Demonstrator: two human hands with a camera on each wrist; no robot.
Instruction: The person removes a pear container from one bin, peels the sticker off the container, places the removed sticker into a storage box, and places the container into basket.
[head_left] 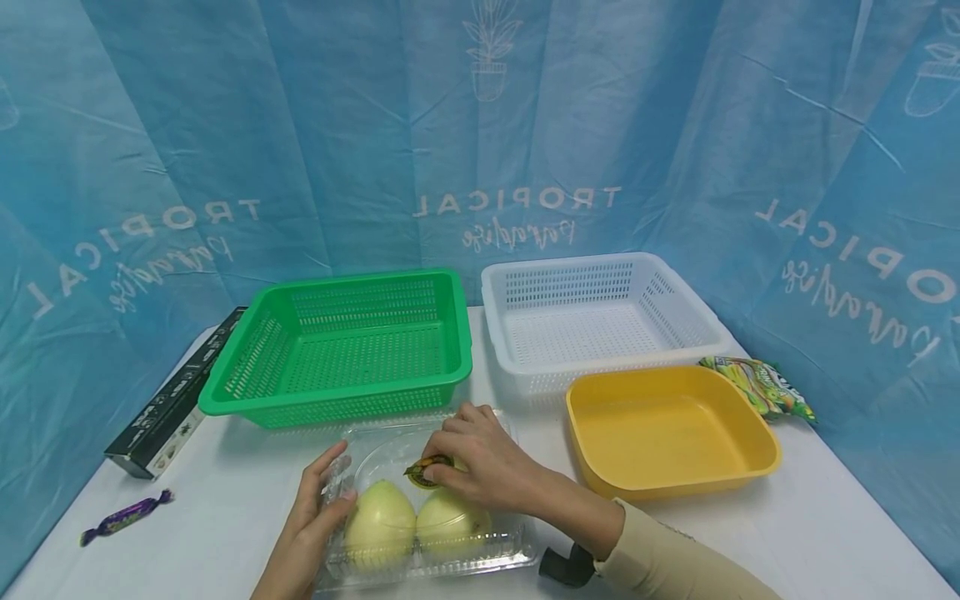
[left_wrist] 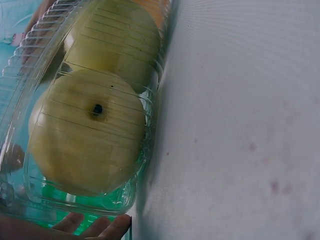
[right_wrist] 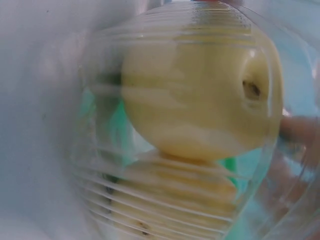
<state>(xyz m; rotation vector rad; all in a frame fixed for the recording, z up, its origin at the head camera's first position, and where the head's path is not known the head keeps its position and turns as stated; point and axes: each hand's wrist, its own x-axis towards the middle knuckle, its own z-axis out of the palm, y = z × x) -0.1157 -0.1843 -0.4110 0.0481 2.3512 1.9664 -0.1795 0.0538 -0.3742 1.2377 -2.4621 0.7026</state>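
A clear plastic clamshell box (head_left: 450,569) lies on the table with two pale yellow-green pears (head_left: 381,525) inside, side by side. My left hand (head_left: 307,517) grips the box's left edge, the thumb on top and the fingers along the side. In the left wrist view the fingertips (left_wrist: 115,227) show past the end of the box. Above the box my right hand (head_left: 480,458) pinches a small gold-and-dark wrapped piece (head_left: 420,472), which looks like a candy. The fingers partly cover it. The right wrist view is blurred, with a pear (right_wrist: 200,85) seen through ribbed plastic.
Behind the box stand a green basket (head_left: 360,400) and a white basket (head_left: 600,362). A yellow basin (head_left: 667,433) is at the right, beside a colourful snack packet (head_left: 761,387). A long black box (head_left: 176,400) and a purple-wrapped candy (head_left: 126,517) lie at the left.
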